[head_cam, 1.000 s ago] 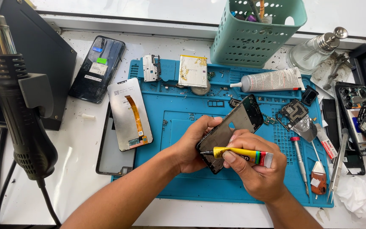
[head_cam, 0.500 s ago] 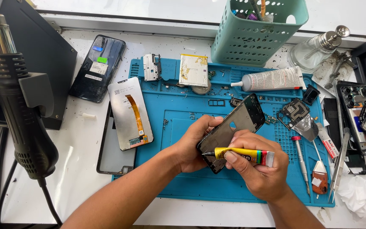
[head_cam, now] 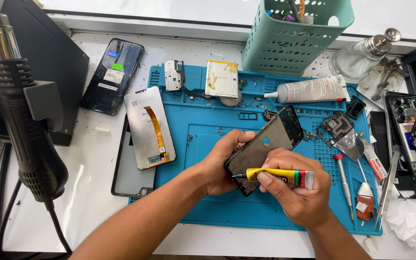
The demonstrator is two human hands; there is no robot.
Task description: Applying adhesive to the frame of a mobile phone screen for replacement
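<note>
Glue tube (head_cam: pixel 285 176) nozzle seemingly at phone frame (head_cam: pixel 266 147) edge

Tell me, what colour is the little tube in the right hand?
Yellow tube with a black nozzle, seen in the head view.

Place: a phone repair workshop.
Bench: white table with a blue repair mat (head_cam: pixel 208 202) in the middle.
On the mat: opened phone parts, a screen (head_cam: pixel 148 127), a battery (head_cam: pixel 221 78), a glue tube (head_cam: pixel 311 89), a screwdriver (head_cam: pixel 344 185).
Left of the mat: a hot air gun (head_cam: pixel 18 110) in its holder.
Behind the mat: a green tool basket (head_cam: pixel 294 41).
Right of the mat: tweezers (head_cam: pixel 388 185), an open phone (head_cam: pixel 412 132).
</note>
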